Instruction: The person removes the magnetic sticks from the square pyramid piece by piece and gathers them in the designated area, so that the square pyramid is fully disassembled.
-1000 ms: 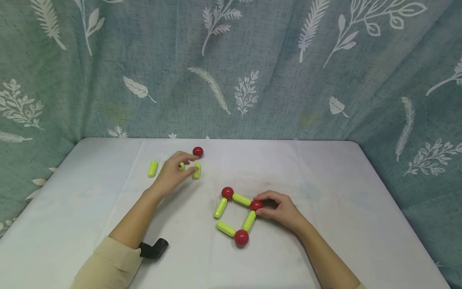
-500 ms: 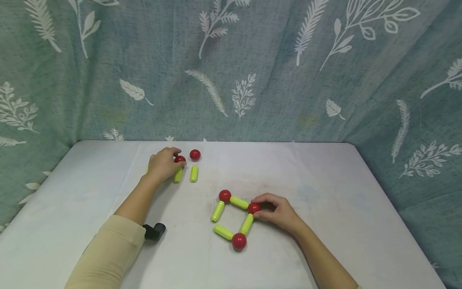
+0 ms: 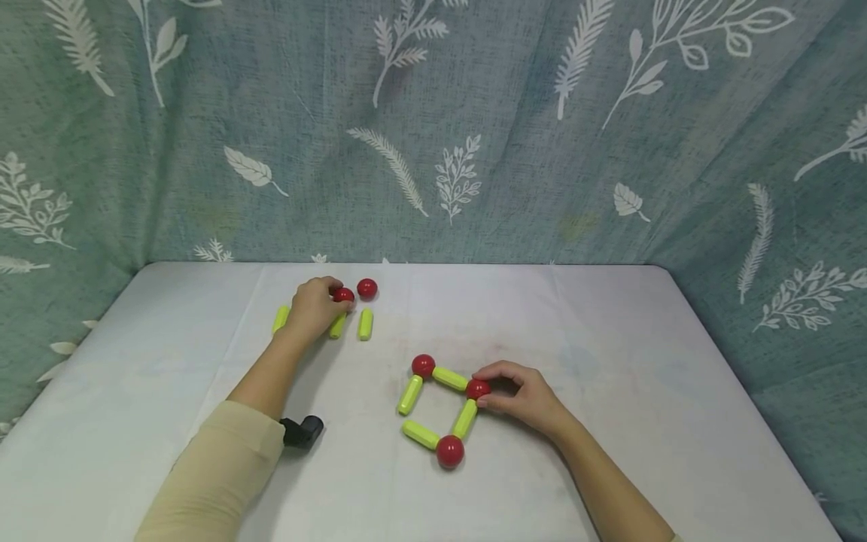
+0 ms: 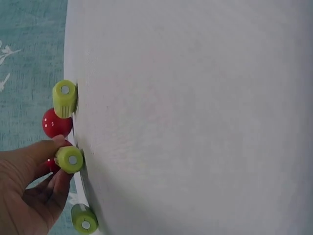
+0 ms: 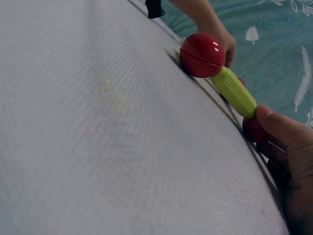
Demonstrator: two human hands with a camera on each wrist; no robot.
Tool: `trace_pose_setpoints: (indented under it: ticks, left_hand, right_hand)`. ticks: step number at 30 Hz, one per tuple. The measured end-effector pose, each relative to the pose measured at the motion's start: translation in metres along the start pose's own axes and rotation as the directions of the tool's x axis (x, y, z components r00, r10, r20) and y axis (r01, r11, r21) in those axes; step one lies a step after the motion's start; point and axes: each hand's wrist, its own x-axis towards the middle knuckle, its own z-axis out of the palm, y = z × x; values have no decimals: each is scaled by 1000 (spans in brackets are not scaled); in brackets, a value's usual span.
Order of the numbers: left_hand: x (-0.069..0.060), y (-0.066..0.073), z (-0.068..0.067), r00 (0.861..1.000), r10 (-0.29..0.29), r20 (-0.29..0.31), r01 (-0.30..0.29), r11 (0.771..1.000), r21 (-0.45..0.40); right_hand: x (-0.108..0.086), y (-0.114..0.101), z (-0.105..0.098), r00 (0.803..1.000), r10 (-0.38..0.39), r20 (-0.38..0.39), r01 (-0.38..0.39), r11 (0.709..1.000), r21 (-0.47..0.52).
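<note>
So we've got the left hand [image 3: 311, 309] near the far edge of the table [image 3: 576, 324], thumb and fingers pinched around a red ball [image 3: 343, 295]. A green stick [image 3: 337, 326] lies right by it, but we can't tell if the two actually touch. A spare ball [image 3: 367, 288] and a loose stick [image 3: 366, 324] sit just beside that, and another stick [image 3: 281, 319] pokes out past the hand's other side. Probably grouped like that so they're easy to pick from.

The right hand [image 3: 524, 395] has a narrow grip too, thumb and finger nipping the corner ball [image 3: 478, 389] of a four-sided frame [image 3: 450, 379]. We reckon that's to steady it, since bumping one piece could skew the lot. The frame lies mid-table: four sticks, with a far ball [image 3: 423, 366] and a near ball [image 3: 450, 452] at two more corners. The left corner has no ball, just a gap. That pale disc [image 4: 72, 160] on a stick end looks like a magnet to us, which would explain the joints.
</note>
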Motion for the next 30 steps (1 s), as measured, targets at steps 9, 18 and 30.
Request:
trace_pose_setpoints:
  ticks: [9, 18, 30]
  left_hand:
    - [-3, 2, -1, 999, 7, -36, -8, 999, -36]
    - [-2, 0, 3, 991, -15, -134, 9, 999, -49]
    - [-2, 0, 12, 975, -13, -220, 2, 999, -47]
  right_hand:
    - [1, 1, -1, 1000, 1, 6, -1, 1000, -10]
    - [1, 0, -1, 1000, 4, 4, -4, 1000, -9]
    - [0, 3, 0, 1000, -28, -2, 28, 1000, -7]
